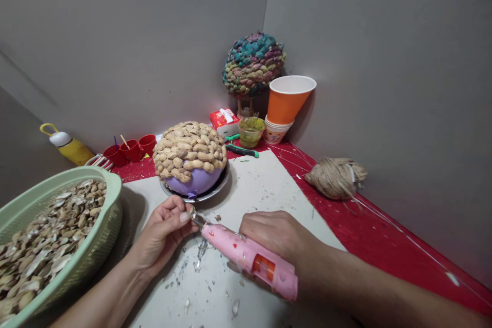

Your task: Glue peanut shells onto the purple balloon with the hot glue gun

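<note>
My right hand [274, 233] is wrapped round a pink glue gun [248, 256], whose metal tip points left. My left hand [163, 233] pinches a small peanut shell piece [192, 212] right at the gun's tip. Just behind my hands sits a purple ball [194, 180] on a metal plate [219, 188]; its upper part is covered with peanut shells [190, 149]. Both hands hover over a white board [261, 189] spotted with glue drips and shell crumbs.
A green basket [98, 236] full of shells stands at the left. At the back are red cups [132, 149], a yellow bottle [71, 147], a red box [224, 119], a glue-stained cup [251, 130], orange cups [288, 100], a coloured shell ball [253, 64] and twine [334, 178].
</note>
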The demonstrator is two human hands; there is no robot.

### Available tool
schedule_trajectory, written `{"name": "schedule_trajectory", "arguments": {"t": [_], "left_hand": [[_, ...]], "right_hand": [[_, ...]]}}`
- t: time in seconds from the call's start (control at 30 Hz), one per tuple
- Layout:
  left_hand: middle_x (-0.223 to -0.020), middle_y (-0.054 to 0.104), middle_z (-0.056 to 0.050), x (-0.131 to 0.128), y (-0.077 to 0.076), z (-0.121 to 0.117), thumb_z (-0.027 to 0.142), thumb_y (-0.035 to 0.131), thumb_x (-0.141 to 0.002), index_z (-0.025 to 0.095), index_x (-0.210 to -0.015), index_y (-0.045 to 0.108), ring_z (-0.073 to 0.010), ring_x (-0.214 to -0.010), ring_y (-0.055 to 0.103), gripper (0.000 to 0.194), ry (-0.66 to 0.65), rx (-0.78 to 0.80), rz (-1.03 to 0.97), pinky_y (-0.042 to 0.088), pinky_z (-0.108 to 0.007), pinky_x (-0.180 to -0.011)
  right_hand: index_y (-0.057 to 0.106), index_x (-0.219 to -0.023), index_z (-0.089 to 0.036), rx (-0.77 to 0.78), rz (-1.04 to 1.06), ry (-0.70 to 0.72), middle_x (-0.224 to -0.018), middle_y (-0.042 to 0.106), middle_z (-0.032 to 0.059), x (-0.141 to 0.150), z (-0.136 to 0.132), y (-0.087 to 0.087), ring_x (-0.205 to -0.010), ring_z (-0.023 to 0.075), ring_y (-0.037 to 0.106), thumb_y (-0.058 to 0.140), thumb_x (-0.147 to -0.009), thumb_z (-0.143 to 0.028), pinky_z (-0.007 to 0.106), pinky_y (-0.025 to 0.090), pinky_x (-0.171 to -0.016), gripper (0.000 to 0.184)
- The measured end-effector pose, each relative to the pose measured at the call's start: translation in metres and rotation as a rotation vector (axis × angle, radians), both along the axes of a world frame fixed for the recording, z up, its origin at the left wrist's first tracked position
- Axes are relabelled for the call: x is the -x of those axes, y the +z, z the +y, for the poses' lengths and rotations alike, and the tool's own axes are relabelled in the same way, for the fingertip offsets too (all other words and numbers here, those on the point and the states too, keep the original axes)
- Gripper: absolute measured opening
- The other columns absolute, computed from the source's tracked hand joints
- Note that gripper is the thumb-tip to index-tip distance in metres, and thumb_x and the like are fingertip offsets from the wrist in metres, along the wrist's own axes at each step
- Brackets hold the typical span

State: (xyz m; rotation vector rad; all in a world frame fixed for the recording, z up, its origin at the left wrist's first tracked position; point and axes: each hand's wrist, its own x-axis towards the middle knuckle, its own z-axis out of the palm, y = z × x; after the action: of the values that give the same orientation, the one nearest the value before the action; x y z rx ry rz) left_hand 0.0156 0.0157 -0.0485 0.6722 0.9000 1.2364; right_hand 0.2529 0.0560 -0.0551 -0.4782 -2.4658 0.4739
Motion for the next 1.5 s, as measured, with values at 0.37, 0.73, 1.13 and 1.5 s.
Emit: {"name": "schedule_trajectory", "arguments": {"t": [0.37, 0.73, 1.13, 1.5], "left_hand": [[-0.074, 0.065, 0.001, -0.0008, 0.0011, -0.0002, 0.012, 0.081, -0.070, 0.015, -0.073, 0.059, -0.0096, -0.064, 0.063, 0.022, 0.000, 0.021, -0.013, 0.053, -0.020, -0.062], [-0.075, 0.065, 0.001, -0.0001, 0.0005, -0.0027, 0.011, 0.078, -0.073, 0.015, -0.074, 0.060, -0.0098, -0.066, 0.064, 0.018, -0.053, 0.004, -0.017, 0.056, -0.022, -0.067], [-0.075, 0.067, 0.001, 0.0009, -0.0001, -0.0019, 0.011, 0.079, -0.072, 0.014, -0.075, 0.061, -0.0091, -0.064, 0.066, 0.019, -0.070, -0.003, -0.037, 0.056, -0.020, -0.065], [-0.076, 0.066, 0.001, 0.0009, -0.0007, -0.0029, 0.010, 0.078, -0.074, 0.015, -0.075, 0.061, -0.0101, -0.068, 0.064, 0.018, -0.045, -0.005, -0.026, 0.056, -0.022, -0.068]], "right_hand": [[0.041, -0.068, -0.022, -0.013, 0.021, -0.022, -0.058, 0.049, -0.0017, -0.0004, 0.0009, -0.0048, -0.050, 0.0121, 0.040, 0.050, -0.085, -0.032, 0.026, 0.025, -0.048, 0.021], [0.042, -0.069, -0.021, -0.032, 0.001, -0.058, -0.059, 0.047, -0.0027, -0.0010, -0.0014, -0.0017, -0.050, 0.0112, 0.039, 0.052, -0.089, -0.035, 0.026, 0.025, -0.049, 0.027], [0.045, -0.071, -0.019, -0.020, -0.120, -0.080, -0.061, 0.050, -0.0023, -0.0013, -0.0010, 0.0046, -0.052, 0.0110, 0.043, 0.050, -0.090, -0.028, 0.026, 0.027, -0.052, 0.022], [0.044, -0.067, -0.020, -0.020, -0.012, -0.078, -0.058, 0.049, -0.0019, 0.0004, -0.0009, 0.0025, -0.048, 0.0107, 0.041, 0.046, -0.093, -0.040, 0.025, 0.024, -0.049, 0.033]]}}
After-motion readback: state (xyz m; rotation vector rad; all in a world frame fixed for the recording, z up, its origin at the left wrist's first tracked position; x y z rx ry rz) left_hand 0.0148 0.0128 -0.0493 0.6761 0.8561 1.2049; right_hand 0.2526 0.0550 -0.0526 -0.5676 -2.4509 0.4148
